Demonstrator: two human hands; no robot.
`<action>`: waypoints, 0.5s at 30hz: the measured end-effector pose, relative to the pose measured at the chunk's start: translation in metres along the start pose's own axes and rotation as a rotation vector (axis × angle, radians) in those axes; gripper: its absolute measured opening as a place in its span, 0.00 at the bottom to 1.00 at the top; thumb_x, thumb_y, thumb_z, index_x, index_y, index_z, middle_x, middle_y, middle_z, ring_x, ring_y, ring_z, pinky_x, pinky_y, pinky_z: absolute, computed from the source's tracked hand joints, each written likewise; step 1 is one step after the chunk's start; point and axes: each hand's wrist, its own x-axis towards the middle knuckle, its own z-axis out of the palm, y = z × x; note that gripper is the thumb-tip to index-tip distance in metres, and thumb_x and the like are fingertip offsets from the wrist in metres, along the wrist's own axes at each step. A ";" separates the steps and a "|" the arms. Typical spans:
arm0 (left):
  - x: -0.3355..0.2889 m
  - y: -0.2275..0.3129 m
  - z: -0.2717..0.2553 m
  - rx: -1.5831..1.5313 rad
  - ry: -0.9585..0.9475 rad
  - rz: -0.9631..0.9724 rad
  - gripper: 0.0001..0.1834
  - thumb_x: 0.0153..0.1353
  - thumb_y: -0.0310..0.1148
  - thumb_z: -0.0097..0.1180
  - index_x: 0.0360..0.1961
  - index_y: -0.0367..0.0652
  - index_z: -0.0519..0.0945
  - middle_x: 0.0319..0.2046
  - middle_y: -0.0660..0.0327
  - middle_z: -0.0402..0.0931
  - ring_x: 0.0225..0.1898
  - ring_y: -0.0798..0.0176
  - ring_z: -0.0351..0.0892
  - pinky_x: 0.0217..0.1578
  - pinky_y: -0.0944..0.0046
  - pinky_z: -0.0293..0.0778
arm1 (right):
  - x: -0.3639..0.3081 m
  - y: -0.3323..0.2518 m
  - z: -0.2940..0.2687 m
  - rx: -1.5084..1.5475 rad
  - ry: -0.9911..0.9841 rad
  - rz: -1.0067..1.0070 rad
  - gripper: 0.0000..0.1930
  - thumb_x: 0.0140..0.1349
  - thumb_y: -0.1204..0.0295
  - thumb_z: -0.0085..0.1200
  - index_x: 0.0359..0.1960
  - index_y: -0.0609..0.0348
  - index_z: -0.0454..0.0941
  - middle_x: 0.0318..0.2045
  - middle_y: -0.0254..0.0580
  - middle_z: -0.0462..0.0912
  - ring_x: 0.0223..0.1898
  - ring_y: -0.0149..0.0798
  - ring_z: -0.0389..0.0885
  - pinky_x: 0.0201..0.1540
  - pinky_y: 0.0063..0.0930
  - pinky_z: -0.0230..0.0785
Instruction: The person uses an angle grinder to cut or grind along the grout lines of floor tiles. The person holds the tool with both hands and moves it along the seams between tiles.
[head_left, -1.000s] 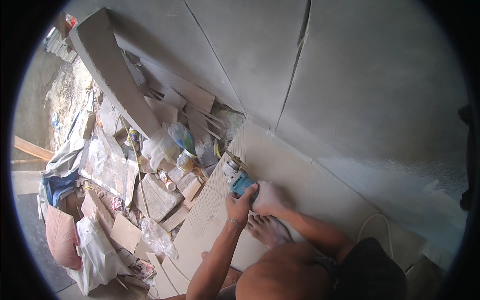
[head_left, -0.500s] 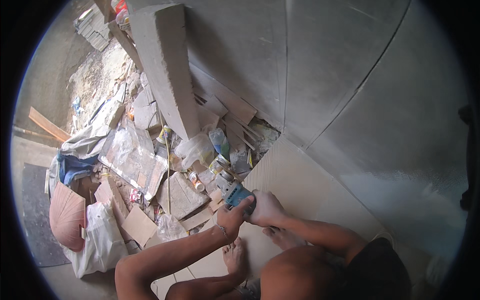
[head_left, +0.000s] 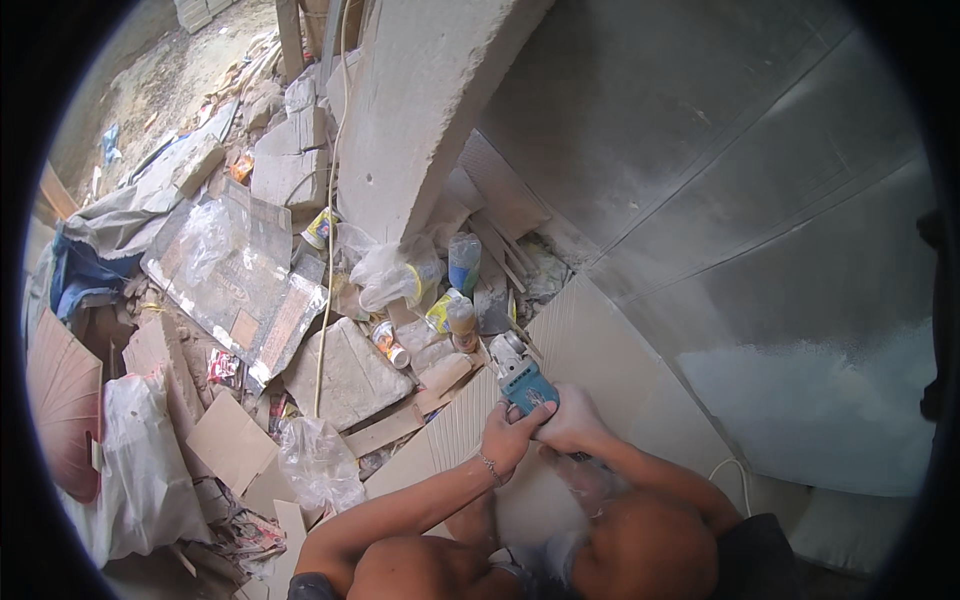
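A small angle grinder [head_left: 530, 386] with a teal body and a grey metal head is held in both my hands, low in front of my knees. The fingers of my left hand [head_left: 508, 434] close around its left side, thumb across the top. My right hand [head_left: 572, 418], dusted pale, wraps its rear end from the right. The grinder's head points away from me, above the edge of a large beige tile [head_left: 620, 355] with ridged lines. Its disc is hard to make out. My bare feet are partly hidden beneath my arms.
Rubble lies left of the tile: boards, a flat stone slab [head_left: 345, 382], plastic bags [head_left: 318, 465] and crushed cups. A pale cable [head_left: 326, 335] crosses it. A concrete pillar [head_left: 400, 130] stands ahead, a grey wall [head_left: 740, 190] right. A pink ribbed hat-like thing [head_left: 66, 400] rests by a white sack [head_left: 145, 465].
The view has shifted and turned. My hands have moved the grinder to the right, away from the rubble and over the tile's edge. Both hands keep their hold on it.
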 end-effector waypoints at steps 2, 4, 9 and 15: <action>-0.001 -0.009 0.003 -0.033 -0.040 0.011 0.31 0.66 0.35 0.74 0.62 0.30 0.73 0.51 0.55 0.85 0.50 0.63 0.85 0.54 0.63 0.80 | -0.004 0.008 -0.001 0.001 0.031 -0.020 0.21 0.48 0.64 0.72 0.39 0.66 0.85 0.34 0.59 0.89 0.40 0.54 0.92 0.44 0.43 0.82; 0.000 -0.014 0.004 0.046 -0.092 -0.006 0.29 0.66 0.36 0.74 0.59 0.30 0.76 0.50 0.55 0.86 0.50 0.64 0.85 0.54 0.63 0.80 | -0.012 0.019 0.005 0.069 0.040 -0.056 0.18 0.48 0.67 0.71 0.39 0.65 0.85 0.35 0.57 0.90 0.41 0.51 0.92 0.45 0.41 0.82; 0.000 -0.027 0.006 0.256 -0.187 -0.078 0.30 0.64 0.42 0.77 0.56 0.30 0.79 0.49 0.56 0.87 0.49 0.66 0.86 0.53 0.63 0.81 | -0.032 0.046 0.014 0.194 0.062 -0.081 0.16 0.50 0.71 0.69 0.41 0.63 0.86 0.38 0.50 0.91 0.42 0.44 0.92 0.47 0.36 0.81; 0.012 -0.034 0.043 0.194 -0.272 -0.142 0.33 0.63 0.46 0.77 0.57 0.30 0.80 0.50 0.55 0.87 0.50 0.66 0.86 0.54 0.64 0.80 | -0.051 0.056 -0.021 0.158 0.175 -0.057 0.20 0.49 0.69 0.75 0.44 0.61 0.86 0.38 0.46 0.92 0.43 0.43 0.92 0.47 0.37 0.82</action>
